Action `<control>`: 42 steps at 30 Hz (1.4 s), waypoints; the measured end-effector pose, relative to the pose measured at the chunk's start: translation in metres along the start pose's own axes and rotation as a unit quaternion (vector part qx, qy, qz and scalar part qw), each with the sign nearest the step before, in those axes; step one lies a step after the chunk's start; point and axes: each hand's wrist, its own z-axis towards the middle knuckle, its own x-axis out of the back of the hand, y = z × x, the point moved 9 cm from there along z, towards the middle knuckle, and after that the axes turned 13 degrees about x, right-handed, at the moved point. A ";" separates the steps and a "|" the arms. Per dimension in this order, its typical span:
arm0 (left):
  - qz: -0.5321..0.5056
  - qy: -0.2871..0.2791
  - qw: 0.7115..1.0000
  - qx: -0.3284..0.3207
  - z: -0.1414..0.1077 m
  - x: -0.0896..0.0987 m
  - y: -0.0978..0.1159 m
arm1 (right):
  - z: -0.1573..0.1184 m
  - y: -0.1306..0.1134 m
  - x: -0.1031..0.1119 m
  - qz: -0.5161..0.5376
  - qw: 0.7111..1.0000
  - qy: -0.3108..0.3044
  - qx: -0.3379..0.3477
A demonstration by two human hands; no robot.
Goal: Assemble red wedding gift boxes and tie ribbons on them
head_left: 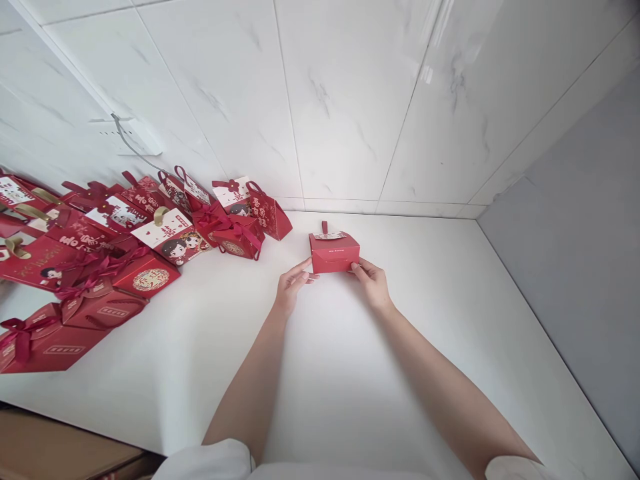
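Observation:
A small red gift box (335, 257) with a white label and a short dark-red ribbon loop on top is in the middle of the white counter. My left hand (293, 285) is at its left side, index finger against the edge and other fingertips by the lower front corner. On the opposite side, my right hand (373, 283) grips the front right corner, thumb on the front face and fingers along the side. Both hands hold the box between them. Its back and underside are hidden from me.
Many red and white gift boxes with ribbons and handles crowd the left of the counter (425, 373); the closest is a red box (273, 212) near the wall. A cable runs from a wall socket (127, 137) behind them. A brown cardboard box (60, 443) lies below the counter's front edge.

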 end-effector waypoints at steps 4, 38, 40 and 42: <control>0.002 0.002 1.000 0.001 0.000 0.000 0.000 | -0.001 -0.007 0.000 -0.041 0.999 -0.003 0.023; -0.279 -0.039 0.956 0.084 0.000 -0.006 -0.006 | -0.011 -0.014 -0.023 -0.113 0.990 -0.072 0.036; -0.222 -0.019 0.971 0.081 0.002 -0.005 -0.011 | -0.009 -0.010 -0.023 -0.061 0.994 -0.085 0.018; -0.167 -0.035 0.983 0.074 0.002 -0.011 -0.011 | -0.010 -0.015 -0.030 -0.023 0.991 -0.127 0.033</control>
